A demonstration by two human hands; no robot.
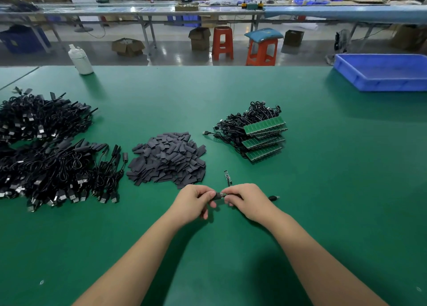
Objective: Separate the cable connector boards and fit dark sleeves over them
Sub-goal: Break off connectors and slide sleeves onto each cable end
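Just above the green table [300,190], near its front middle, the person's two hands meet fingertip to fingertip. The left hand [195,200] has its thumb and forefinger curled round a dark sleeve [216,196], pinching it. The right hand [246,199] pinches a small connector board [223,194], whose green end shows in the narrow gap between the two hands and touches the sleeve's mouth; how far it sits inside cannot be told. Just beyond the right hand's knuckles a second single board [227,177] lies flat on the table, and to that hand's right a black plug [274,198] pokes out beside the wrist.

Beyond the left hand, a little to its left, lies a heap of loose dark sleeves [168,159]. Beyond the right hand, farther away, sits a stack of green board panels [264,139], unseparated, with black cables [233,125] bundled against its left side. Far to the left of the left hand spreads a large pile of black cables with plugs [50,153]. At the far left edge of the table stands a white bottle [80,59], and at the far right a blue tray [383,71].
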